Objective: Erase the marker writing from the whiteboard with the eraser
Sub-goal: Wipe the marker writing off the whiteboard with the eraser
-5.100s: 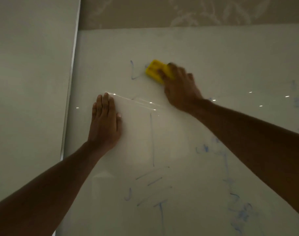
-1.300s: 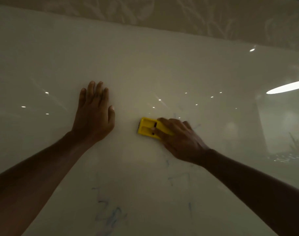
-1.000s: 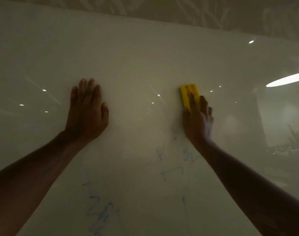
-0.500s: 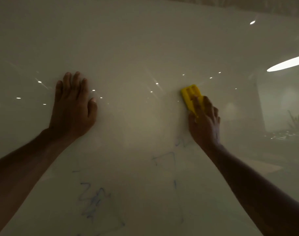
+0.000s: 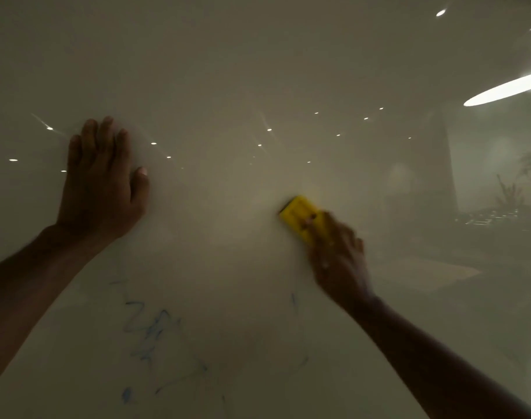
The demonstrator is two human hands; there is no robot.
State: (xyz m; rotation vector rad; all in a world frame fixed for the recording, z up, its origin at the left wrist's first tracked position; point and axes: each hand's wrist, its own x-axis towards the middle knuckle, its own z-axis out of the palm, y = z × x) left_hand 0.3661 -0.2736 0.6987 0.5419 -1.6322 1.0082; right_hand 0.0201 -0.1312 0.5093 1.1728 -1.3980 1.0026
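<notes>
A glossy whiteboard point(image 5: 222, 71) fills the whole view. My right hand point(image 5: 340, 258) presses a yellow eraser point(image 5: 299, 217) against it right of centre; the hand is motion-blurred and covers the eraser's lower end. My left hand point(image 5: 102, 182) lies flat on the board at the left, fingers spread and pointing up, holding nothing. Faint blue marker scribbles point(image 5: 149, 328) stay on the board below and between my hands, and a short blue stroke point(image 5: 294, 299) sits just left of my right wrist.
Ceiling lights reflect in the board as small bright spots point(image 5: 268, 130), with a long bright oval point(image 5: 506, 87) at the upper right. A dim reflection of a room and plants point(image 5: 512, 192) shows at the right edge.
My right hand has swept the eraser down and leftward across the board, tilting it diagonally. The marks under its path near the right wrist have thinned. My left hand stays flat in place.
</notes>
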